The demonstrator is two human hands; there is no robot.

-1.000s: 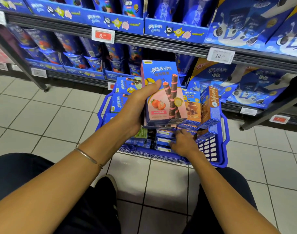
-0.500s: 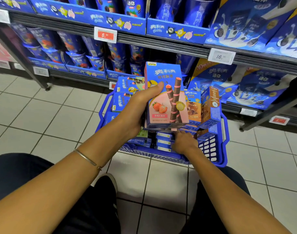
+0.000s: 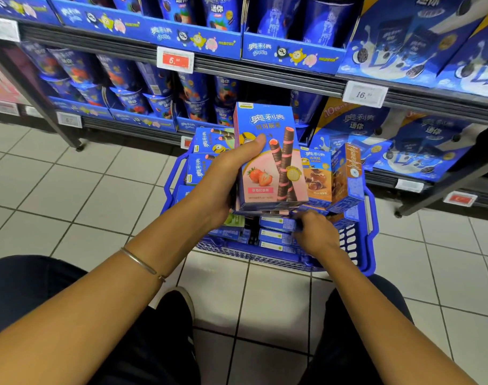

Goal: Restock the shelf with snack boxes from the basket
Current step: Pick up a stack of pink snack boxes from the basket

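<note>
A blue plastic basket (image 3: 361,245) stands on the tiled floor before the shelf, filled with several blue snack boxes. My left hand (image 3: 223,176) grips a small stack of boxes above it, thumb across the front of the top strawberry wafer-roll box (image 3: 270,162). Down in the basket, my right hand (image 3: 315,232) has its fingers curled on a flat blue box (image 3: 276,225). Brown chocolate boxes (image 3: 345,173) stand upright at the basket's right side.
The shelf rail (image 3: 265,70) carries price tags and runs above rows of blue cookie cups (image 3: 159,87). Large blue packs (image 3: 420,140) fill the lower right. A shelf leg (image 3: 79,147) meets the floor at left. My knees and a shoe are below.
The left hand has kept the stack of boxes almost still, drifting slightly right. The right hand has reached a little deeper into the basket onto a flat box.
</note>
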